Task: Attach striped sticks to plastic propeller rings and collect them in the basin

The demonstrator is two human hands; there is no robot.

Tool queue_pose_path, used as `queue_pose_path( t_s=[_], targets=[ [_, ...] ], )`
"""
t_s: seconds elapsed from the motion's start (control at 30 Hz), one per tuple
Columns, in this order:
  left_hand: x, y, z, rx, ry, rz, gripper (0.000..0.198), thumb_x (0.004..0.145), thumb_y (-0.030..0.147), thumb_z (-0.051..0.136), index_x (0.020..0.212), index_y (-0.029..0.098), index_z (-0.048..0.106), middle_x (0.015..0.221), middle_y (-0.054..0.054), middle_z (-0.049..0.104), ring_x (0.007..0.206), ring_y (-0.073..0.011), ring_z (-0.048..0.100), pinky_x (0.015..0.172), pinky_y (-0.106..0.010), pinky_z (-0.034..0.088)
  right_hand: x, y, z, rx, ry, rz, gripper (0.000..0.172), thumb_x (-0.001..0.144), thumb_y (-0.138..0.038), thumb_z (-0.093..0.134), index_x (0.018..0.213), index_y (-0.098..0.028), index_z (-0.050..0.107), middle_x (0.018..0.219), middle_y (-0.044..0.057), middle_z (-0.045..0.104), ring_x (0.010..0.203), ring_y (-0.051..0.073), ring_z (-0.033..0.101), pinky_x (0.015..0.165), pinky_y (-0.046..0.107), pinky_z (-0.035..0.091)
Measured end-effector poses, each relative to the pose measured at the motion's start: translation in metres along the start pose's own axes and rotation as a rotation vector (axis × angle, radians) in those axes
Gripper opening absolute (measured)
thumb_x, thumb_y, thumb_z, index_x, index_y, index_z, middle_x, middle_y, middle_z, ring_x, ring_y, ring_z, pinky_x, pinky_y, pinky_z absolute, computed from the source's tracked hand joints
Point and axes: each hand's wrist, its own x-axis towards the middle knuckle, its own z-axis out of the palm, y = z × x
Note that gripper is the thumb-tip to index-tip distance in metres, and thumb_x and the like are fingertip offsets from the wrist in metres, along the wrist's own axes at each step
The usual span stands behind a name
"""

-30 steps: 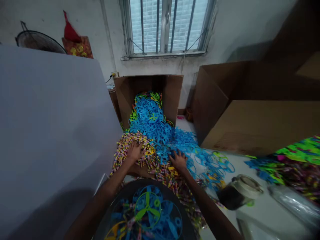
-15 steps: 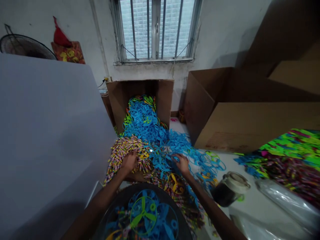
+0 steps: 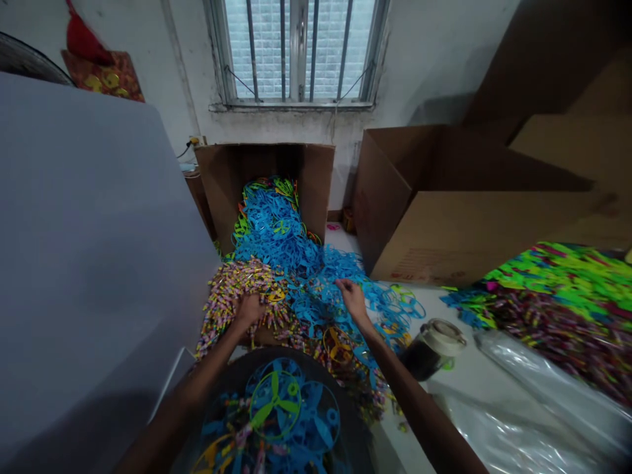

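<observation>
My left hand (image 3: 248,309) rests fingers-down on a heap of small multicoloured sticks (image 3: 232,289), curled over some of them. My right hand (image 3: 351,295) reaches into a spill of blue plastic propeller rings (image 3: 316,270), its fingers closed in a pinch on one of the rings. The rings pour out of an open cardboard box (image 3: 316,178) lying on its side under the window. Right below me sits a dark round basin (image 3: 276,415) holding assembled blue and green propeller toys.
A grey panel (image 3: 89,250) fills the left side. A large cardboard box (image 3: 469,237) stands at the right, with a pile of green and mixed plastic parts (image 3: 567,289) beyond it. A lidded jar (image 3: 432,345) of dark liquid and clear plastic bags (image 3: 533,401) lie on the table.
The view has shifted right and slightly down. My right hand moved forward into the blue rings and pinched shut; my left hand slid a little back on the stick heap.
</observation>
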Motion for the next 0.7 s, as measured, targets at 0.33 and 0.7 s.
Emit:
queue_pose_path(
  t_s=[0.33,0.7],
  targets=[
    [-0.046,0.035,-0.020,-0.659,0.038,0.104,0.028,0.098,0.029,0.054,0.120,0.013,0.062,0.090,-0.005,0.072,0.076,-0.0166,0.070,0.068,-0.031,0.058,-0.029,-0.042,-0.019,0.449,-0.112,0.207,0.024,0.090,-0.044,0.061,0.094,-0.020,0.061,0.096,0.008,0.072,0.097,0.027,0.070,0.083,0.042,0.056],
    [-0.153,0.078,-0.057,-0.963,0.116,0.337,0.027,0.097,0.034,0.052,0.114,0.020,0.067,0.112,-0.008,0.070,0.097,-0.0207,0.067,0.085,-0.030,0.054,-0.131,-0.118,-0.014,1.156,-0.452,0.432,0.037,0.064,-0.033,0.087,0.092,-0.021,0.066,0.088,0.002,0.076,0.080,0.022,0.074,0.067,0.032,0.061]
  ],
)
